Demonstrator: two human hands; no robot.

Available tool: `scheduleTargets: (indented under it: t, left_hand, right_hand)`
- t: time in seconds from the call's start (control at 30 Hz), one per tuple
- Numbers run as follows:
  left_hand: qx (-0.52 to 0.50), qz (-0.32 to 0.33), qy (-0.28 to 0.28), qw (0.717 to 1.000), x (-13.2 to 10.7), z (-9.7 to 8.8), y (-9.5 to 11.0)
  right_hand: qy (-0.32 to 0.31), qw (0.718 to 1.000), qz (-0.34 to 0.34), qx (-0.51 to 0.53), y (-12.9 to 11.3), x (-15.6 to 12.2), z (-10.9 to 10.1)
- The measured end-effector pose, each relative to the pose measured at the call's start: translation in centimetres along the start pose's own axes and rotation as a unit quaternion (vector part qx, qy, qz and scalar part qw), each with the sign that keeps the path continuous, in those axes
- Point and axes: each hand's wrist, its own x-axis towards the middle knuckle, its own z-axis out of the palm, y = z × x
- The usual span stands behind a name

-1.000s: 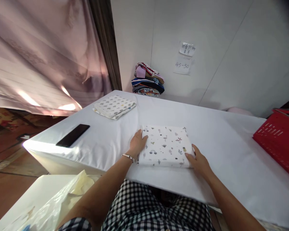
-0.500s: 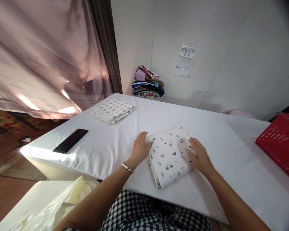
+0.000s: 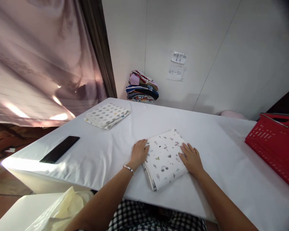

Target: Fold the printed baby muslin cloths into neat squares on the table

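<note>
White printed folded cloth [image 3: 164, 157], turned askew since a second ago, lies on the white-covered desk [image 3: 214, 138]; left hand [image 3: 139, 153] and right hand [image 3: 191, 158] rest flat and open, flanking it.

Well beyond the left hand [image 3: 139, 152] and the right hand [image 3: 191, 158], up on the wall [image 3: 207, 38] ahead of the gap between them, hang 2 paper notes. The lower note [image 3: 175, 72] reads "45-50" in handwriting. The upper note [image 3: 178, 57], just above it, bears handwritten characters too small to read.
</note>
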Motion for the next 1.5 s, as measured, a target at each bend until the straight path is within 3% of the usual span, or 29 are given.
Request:
scheduleTargets:
  t: [0.1, 0.2, 0.27, 0.37, 0.43, 0.5, 0.57, 0.67, 0.77, 0.93, 1.03, 1.13, 1.27, 1.5]
  left_hand:
    - [0.017, 0.002, -0.021, 1.0, 0.5, -0.6, 0.2]
    - [0.039, -0.013, -0.044, 0.998, 0.6, -1.0, 0.8]
    - [0.055, -0.038, -0.05, 0.997, -0.4, -1.0, 1.6]
    - [0.064, -0.046, -0.043, 0.996, -3.4, -0.9, 3.2]
    - [0.055, -0.029, -0.042, 0.997, -5.5, -1.1, 4.0]
    - [0.037, -0.02, -0.064, 0.997, -6.8, -1.5, 4.4]
    - [0.013, -0.023, -0.084, 0.996, -6.9, -2.2, 4.4]
    - [-0.011, -0.016, -0.05, 0.999, -5.3, -2.8, 4.4]
    - [-0.022, -0.012, -0.023, 0.999, -3.2, -2.5, 5.0]
    - [-0.06, -0.089, -0.073, 0.992, -0.5, -1.1, 6.1]
    - [-0.093, -0.137, -0.089, 0.982, 0.2, -0.5, 6.1]
    - [-0.134, -0.145, -0.091, 0.976, 0.3, -0.4, 5.7]
    - [-0.14, -0.151, -0.05, 0.977, -0.4, -0.3, 4.7]
    - [-0.126, -0.155, -0.077, 0.977, -1.2, -0.1, 3.8]
  right_hand:
    - [0.052, 0.998, 0.03, 0.033, 0.0, -1.8, 0.3]
    - [0.096, 0.975, 0.129, 0.152, 0.2, -4.5, 0.9]
    - [0.107, 0.927, 0.22, 0.285, 0.4, -6.2, 1.3]
    - [0.097, 0.824, 0.294, 0.475, 0.5, -7.4, 1.6]
    - [0.096, 0.781, 0.3, 0.54, 0.6, -6.7, 1.4]
    - [0.104, 0.765, 0.29, 0.566, 0.9, -5.0, 0.8]
    - [0.103, 0.754, 0.267, 0.591, 1.3, -3.0, 0.3]
    - [0.085, 0.73, 0.271, 0.622, 1.7, -1.2, 0.3]
    - [0.077, 0.722, 0.27, 0.632, 1.6, -1.4, 0.8]
    - [0.077, 0.696, 0.255, 0.667, 1.8, -2.5, 1.2]
    - [0.082, 0.7, 0.249, 0.664, 1.9, -2.3, 1.2]
    - [0.084, 0.714, 0.234, 0.655, 1.8, -2.1, 1.3]
    - [0.088, 0.713, 0.231, 0.656, 1.3, -2.1, 1.3]
    - [0.106, 0.712, 0.245, 0.649, 1.1, -1.8, 1.5]
